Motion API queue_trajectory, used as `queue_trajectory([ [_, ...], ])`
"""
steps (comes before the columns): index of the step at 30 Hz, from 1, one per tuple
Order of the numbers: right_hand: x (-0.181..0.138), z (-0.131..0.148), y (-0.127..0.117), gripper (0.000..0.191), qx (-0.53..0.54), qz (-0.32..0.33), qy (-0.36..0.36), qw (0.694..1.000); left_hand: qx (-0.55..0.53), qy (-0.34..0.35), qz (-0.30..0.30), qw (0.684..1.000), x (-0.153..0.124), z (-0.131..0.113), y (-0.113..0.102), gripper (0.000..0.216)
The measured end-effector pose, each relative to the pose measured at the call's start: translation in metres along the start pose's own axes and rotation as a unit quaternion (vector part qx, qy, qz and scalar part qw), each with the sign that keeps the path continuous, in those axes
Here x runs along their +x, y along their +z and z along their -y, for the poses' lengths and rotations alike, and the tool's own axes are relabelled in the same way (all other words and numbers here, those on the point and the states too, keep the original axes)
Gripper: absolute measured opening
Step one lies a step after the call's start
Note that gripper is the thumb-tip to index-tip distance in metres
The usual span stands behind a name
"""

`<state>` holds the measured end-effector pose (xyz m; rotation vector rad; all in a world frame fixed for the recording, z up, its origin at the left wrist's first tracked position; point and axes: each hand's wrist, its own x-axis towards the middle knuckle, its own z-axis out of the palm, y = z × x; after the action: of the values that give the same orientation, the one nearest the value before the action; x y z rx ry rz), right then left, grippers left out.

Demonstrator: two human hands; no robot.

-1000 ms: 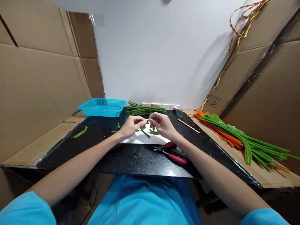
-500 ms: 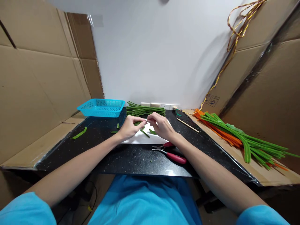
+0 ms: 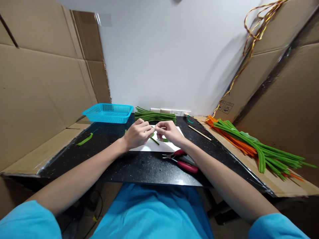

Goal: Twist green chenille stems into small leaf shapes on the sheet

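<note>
My left hand (image 3: 139, 134) and my right hand (image 3: 170, 132) meet over a white sheet (image 3: 143, 147), fingertips pinched together and almost touching. Whatever they pinch is too small or too hidden to make out. Below the fingers a short dark green fuzzy stem (image 3: 155, 141) slants across the sheet. A second short green piece (image 3: 165, 140) shows under my right hand, partly covered. Red-handled cutting pliers (image 3: 187, 166) lie with jaws apart in front of the sheet, close to my right forearm.
Behind the hands lies a bundle of dark green fuzzy stems (image 3: 156, 115). A blue basket (image 3: 109, 118) stands back left, a green strip (image 3: 85, 139) nearer. At right are a wooden stick (image 3: 199, 133), bright green stems (image 3: 276, 154) and orange stems (image 3: 239, 144). Cardboard walls (image 3: 45, 73) flank the table.
My left hand has rolled over, its back now facing up and its fingers curled in. My right fingers have shifted slightly down. The pliers and stem bundles stay put.
</note>
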<state>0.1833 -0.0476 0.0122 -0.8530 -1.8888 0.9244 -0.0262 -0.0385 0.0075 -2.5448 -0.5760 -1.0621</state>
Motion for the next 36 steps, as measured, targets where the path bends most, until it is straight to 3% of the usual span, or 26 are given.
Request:
queue_trajectory([
  [3,0.001,-0.004,-0.002,0.046,0.046,0.011,0.038,0.998,0.02,0.02,0.032,0.999,0.0,0.001,-0.001,0.028],
  [6,0.001,-0.008,-0.006,0.043,0.007,-0.005,0.007,1.0,-0.082,-0.11,-0.006,0.99,0.001,-0.003,0.006,0.021],
  [9,0.0,-0.01,-0.01,0.037,-0.049,-0.031,-0.045,0.997,-0.275,-0.255,-0.018,0.927,0.002,-0.005,0.015,0.023],
  [11,0.0,-0.009,-0.011,0.032,-0.092,-0.054,-0.068,0.992,-0.387,-0.301,-0.007,0.871,0.002,-0.005,0.02,0.031],
  [15,-0.001,-0.008,-0.012,0.024,-0.135,-0.069,-0.096,0.984,-0.508,-0.348,-0.027,0.788,0.001,-0.006,0.029,0.039],
  [21,-0.005,-0.007,-0.02,0.023,-0.244,-0.014,-0.184,0.952,-0.542,-0.359,-0.028,0.759,0.005,-0.011,0.025,0.035],
  [26,-0.009,-0.002,-0.02,0.028,-0.349,-0.013,-0.237,0.907,-0.605,-0.377,-0.018,0.701,0.007,-0.013,0.02,0.032],
  [28,-0.009,0.0,-0.017,0.03,-0.338,-0.032,-0.232,0.912,-0.59,-0.379,-0.023,0.713,0.006,-0.013,0.019,0.031],
  [29,-0.008,0.001,-0.014,0.031,-0.32,-0.044,-0.221,0.92,-0.567,-0.375,-0.027,0.733,0.006,-0.013,0.018,0.03],
  [33,-0.006,0.007,-0.01,0.039,-0.218,-0.054,-0.129,0.966,-0.4,-0.302,-0.032,0.865,0.005,-0.013,0.008,0.024],
  [36,-0.004,0.009,-0.012,0.048,-0.149,0.0,-0.062,0.987,-0.309,-0.224,-0.01,0.924,0.005,-0.013,0.002,0.017],
])
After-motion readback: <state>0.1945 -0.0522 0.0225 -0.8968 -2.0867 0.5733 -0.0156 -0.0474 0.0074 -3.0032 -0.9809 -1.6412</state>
